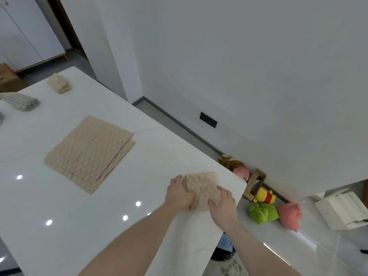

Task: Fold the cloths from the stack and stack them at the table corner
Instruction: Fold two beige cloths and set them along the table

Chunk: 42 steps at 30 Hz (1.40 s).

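Observation:
A small folded beige cloth (201,186) lies near the right corner of the white table (119,226). My left hand (179,193) grips its left edge and my right hand (223,204) holds its lower right edge, so both hands rest on it. To the left, a stack of flat, unfolded beige cloths (89,152) lies spread on the table, its edges slightly offset.
At the far left of the table sit a folded grey cloth pile (20,101) and a folded beige pile (59,84). Right of the table edge, plush toys (264,213) and a white box (342,212) lie on a lower surface by the wall.

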Each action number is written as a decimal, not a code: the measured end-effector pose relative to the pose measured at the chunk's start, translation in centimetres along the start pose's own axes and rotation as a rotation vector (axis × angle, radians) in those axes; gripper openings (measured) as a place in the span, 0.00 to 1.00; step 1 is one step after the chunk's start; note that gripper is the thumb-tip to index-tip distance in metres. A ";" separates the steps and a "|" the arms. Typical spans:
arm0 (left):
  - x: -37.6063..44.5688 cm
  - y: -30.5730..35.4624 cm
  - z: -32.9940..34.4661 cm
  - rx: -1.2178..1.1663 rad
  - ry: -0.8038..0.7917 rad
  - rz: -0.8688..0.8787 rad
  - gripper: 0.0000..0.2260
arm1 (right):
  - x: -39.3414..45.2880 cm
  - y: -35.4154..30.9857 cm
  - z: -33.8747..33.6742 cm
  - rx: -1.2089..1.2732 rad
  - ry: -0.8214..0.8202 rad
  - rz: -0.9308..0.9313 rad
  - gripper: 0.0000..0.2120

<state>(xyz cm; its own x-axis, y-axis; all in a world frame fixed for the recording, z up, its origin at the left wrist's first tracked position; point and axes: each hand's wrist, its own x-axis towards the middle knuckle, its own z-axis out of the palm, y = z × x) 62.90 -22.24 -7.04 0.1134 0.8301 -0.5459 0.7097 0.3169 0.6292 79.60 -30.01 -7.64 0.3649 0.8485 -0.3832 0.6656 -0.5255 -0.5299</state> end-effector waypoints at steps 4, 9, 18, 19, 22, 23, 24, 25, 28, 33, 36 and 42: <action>3.0 0.5 -0.2 -0.089 -0.075 -0.119 0.41 | 3.7 -0.2 -0.6 0.162 0.010 0.165 0.38; 5.6 0.8 0.1 -0.214 -0.090 -0.130 0.26 | 7.5 -1.5 -2.0 0.300 -0.169 0.193 0.39; 2.9 -0.8 1.3 0.121 0.156 0.581 0.08 | 5.8 1.4 -2.5 0.089 0.061 -0.232 0.19; 2.6 -1.1 1.7 0.186 0.110 0.616 0.07 | 5.3 2.2 -2.5 0.017 0.032 -0.280 0.18; 1.7 -3.0 3.1 0.309 -0.009 0.679 0.11 | 4.2 4.9 -2.2 -0.164 -0.036 -0.328 0.14; 1.5 -3.7 3.4 0.357 -0.022 0.712 0.15 | 3.9 5.7 -1.9 -0.203 -0.026 -0.342 0.15; 1.3 -4.5 3.8 0.426 -0.022 0.751 0.18 | 3.6 6.6 -1.5 -0.258 0.010 -0.376 0.16; 1.1 -5.3 4.1 0.501 -0.015 0.780 0.22 | 3.3 7.6 -0.9 -0.323 0.054 -0.417 0.18; -0.1 -6.4 4.3 0.635 -0.009 0.715 0.27 | 2.0 9.1 0.5 -0.457 0.112 -0.412 0.25; -0.3 -5.1 3.2 0.726 -0.115 0.644 0.29 | 1.7 8.7 0.6 -0.534 0.092 -0.367 0.23; -0.4 -2.5 2.3 0.662 -0.087 0.575 0.20 | 1.9 6.3 -0.9 -0.403 0.100 -0.352 0.16; 0.7 0.3 3.4 0.281 0.223 0.337 0.10 | 3.2 2.8 -1.5 -0.161 0.121 -0.280 0.10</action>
<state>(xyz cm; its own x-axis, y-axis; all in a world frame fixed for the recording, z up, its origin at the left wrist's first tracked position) 65.59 -23.10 -9.13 0.2388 0.9530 -0.1864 0.8229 -0.0967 0.5599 83.57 -28.68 -9.20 0.2212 0.9648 -0.1420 0.8417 -0.2624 -0.4719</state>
